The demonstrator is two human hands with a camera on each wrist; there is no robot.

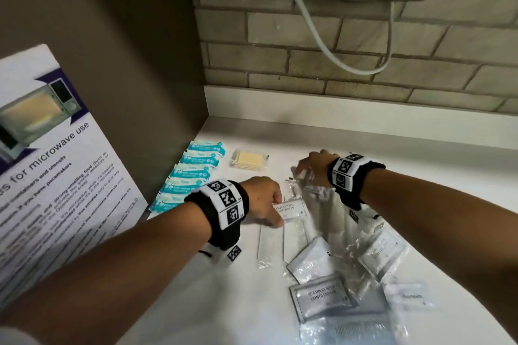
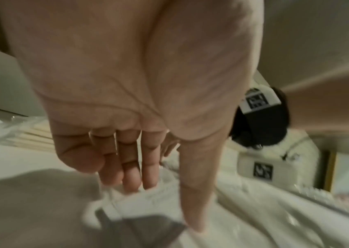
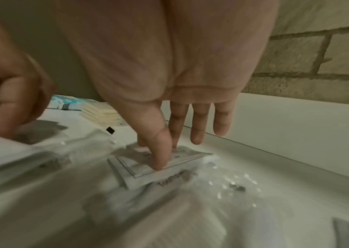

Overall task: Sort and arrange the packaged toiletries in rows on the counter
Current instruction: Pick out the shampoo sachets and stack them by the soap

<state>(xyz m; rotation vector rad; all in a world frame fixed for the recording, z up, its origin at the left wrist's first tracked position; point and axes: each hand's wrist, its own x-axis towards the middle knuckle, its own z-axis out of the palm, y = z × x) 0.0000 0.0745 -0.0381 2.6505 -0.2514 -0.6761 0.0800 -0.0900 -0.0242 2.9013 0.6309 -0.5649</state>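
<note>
On the white tabletop (image 1: 364,145), back-left corner, a column of teal-and-white packets (image 1: 193,173) runs along the brown side wall (image 1: 126,50), with a clear-wrapped stack of pale yellow flat pieces (image 1: 249,159) just beside it. Bare surface stays open behind and to the right, up to the low white upstand (image 1: 336,103) under the brick-pattern wall (image 1: 336,45). Left hand (image 1: 263,202) pinches a white card packet printed "shampoo with conditioner" (image 1: 291,209) between thumb and fingers (image 2: 131,167), near the tabletop, over clear sleeves. Right hand (image 1: 314,168) is farther back, thumb and fingers (image 3: 160,151) pressed straight down on a small flat sachet (image 3: 186,154) lying on crinkled clear plastic; not curled round it. Near front and right, a loose overlapping pile of shiny clear wrappers (image 1: 350,255), silver-white sachets, another shampoo sachet (image 1: 322,297), a toothpaste-labelled one (image 1: 412,297); the front edge is crowded. Two long clear sleeves (image 1: 270,244) lie side by side at the pile's left. A microwave-use poster (image 1: 56,176) leans at the left. Grey cable (image 1: 322,36) loops down the wall. Wrist views are blurred.
</note>
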